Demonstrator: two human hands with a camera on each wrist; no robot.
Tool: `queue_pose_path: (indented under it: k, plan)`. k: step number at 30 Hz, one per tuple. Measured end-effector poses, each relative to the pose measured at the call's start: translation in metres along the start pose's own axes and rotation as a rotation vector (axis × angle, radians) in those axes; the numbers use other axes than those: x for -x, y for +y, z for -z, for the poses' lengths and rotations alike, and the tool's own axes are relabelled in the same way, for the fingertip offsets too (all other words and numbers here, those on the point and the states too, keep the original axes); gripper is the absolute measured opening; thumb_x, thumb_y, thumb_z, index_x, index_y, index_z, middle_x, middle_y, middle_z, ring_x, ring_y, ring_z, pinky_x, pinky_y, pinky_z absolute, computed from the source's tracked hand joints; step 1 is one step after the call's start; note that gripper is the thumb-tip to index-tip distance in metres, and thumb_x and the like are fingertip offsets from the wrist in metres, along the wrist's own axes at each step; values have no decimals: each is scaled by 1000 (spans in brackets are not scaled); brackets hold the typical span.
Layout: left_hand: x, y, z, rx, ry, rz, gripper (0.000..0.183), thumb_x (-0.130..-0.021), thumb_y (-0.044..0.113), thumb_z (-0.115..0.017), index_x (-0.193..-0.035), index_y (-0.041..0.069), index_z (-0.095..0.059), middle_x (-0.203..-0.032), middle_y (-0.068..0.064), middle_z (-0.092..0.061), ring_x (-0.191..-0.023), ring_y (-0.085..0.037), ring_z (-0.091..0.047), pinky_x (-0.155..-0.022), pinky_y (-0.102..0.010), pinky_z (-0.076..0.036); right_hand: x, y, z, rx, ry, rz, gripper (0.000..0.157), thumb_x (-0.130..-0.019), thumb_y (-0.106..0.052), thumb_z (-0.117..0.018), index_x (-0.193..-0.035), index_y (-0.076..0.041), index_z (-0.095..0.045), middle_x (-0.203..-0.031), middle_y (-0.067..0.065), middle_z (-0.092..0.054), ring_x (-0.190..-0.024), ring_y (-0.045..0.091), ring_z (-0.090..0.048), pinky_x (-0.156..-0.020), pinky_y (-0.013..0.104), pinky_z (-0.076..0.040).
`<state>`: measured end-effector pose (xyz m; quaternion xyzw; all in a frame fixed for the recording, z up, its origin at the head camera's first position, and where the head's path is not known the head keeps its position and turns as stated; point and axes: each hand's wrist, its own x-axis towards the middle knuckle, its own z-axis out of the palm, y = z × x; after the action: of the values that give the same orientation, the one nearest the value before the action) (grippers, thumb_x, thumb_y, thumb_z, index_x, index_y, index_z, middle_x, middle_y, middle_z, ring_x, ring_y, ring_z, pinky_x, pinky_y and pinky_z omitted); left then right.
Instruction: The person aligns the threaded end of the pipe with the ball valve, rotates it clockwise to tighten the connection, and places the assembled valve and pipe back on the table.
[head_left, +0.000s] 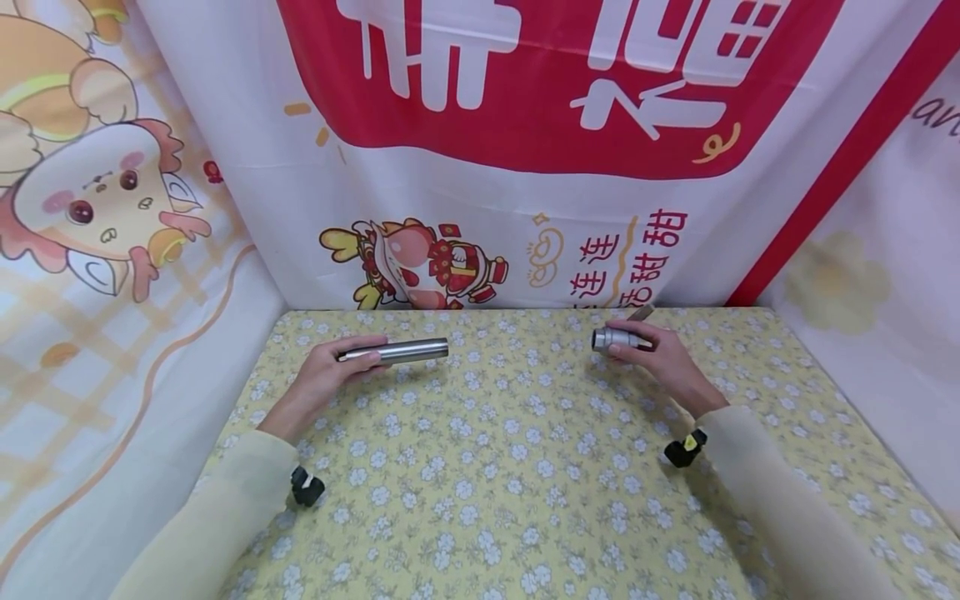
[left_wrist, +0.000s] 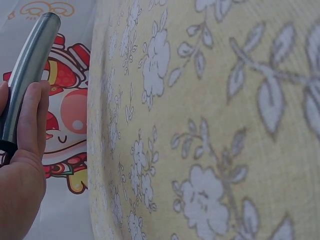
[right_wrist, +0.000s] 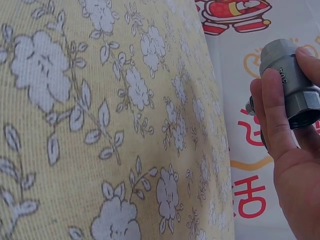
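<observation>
In the head view my left hand point(head_left: 345, 360) grips a shiny metal pipe point(head_left: 416, 351), its free end pointing right. Fine thread shows at the pipe's point(left_wrist: 35, 65) far end in the left wrist view, and my left fingers point(left_wrist: 33, 117) lie along its side. At the right, my right hand point(head_left: 660, 354) holds a grey metal ball valve point(head_left: 613, 337) by its body, open mouth toward the left. The valve's flat lever point(head_left: 641, 312) sticks up behind the fingers. Close up, the ball valve point(right_wrist: 287, 70) has hexagonal ends, an inner thread and raised marking. The two parts are well apart.
A table with a yellow floral cloth point(head_left: 480, 467) lies under both hands. Behind it hangs a white and red printed curtain point(head_left: 525, 158), with printed cloth walls point(head_left: 82, 350) at the sides. Black camera mounts point(head_left: 306, 486) sit on both wrists.
</observation>
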<state>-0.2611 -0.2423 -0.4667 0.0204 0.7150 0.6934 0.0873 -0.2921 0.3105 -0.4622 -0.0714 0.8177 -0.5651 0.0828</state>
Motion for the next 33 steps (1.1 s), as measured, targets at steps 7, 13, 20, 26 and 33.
queue_pose_path:
  k: [7,13,20,26,33]
  plan:
    - [0,1,-3,10,3,2,51,-108,10,-70,-154,-8,-56,-159,-29,-46,-107,-11,-79,-106,-36,-58,-1,0,-4,-3,2,12,66,-102,-39,-79,-159,-15,-57,-152,19,-51,-122,24,-65,-111,53,-57]
    - [-1,2,-5,15,0,-1,50,-108,7,-69,-154,-9,-55,-159,-29,-46,-108,-13,-79,-106,-36,-58,-1,-2,-8,-24,-17,29,62,-103,-36,-78,-158,-15,-59,-151,20,-53,-119,20,-69,-111,54,-56]
    - [0,4,-6,1,-4,4,51,-108,11,-71,-154,-6,-57,-158,-29,-48,-111,-13,-78,-109,-39,-57,-1,-8,-17,-37,-41,53,63,-103,-36,-79,-158,-15,-58,-152,18,-54,-118,20,-71,-112,60,-55]
    - [-1,5,-9,13,-18,6,52,-107,12,-72,-153,-6,-58,-158,-28,-49,-112,-13,-78,-106,-35,-58,-1,-13,-24,-41,-46,59,62,-104,-35,-78,-159,-15,-58,-151,18,-55,-115,18,-72,-111,61,-55]
    - [-2,4,-12,6,-27,-5,51,-107,12,-72,-152,-6,-59,-157,-29,-51,-111,-12,-78,-102,-31,-60,-1,-14,-30,-58,-50,77,62,-104,-31,-78,-159,-12,-57,-152,20,-54,-115,19,-71,-111,63,-54]
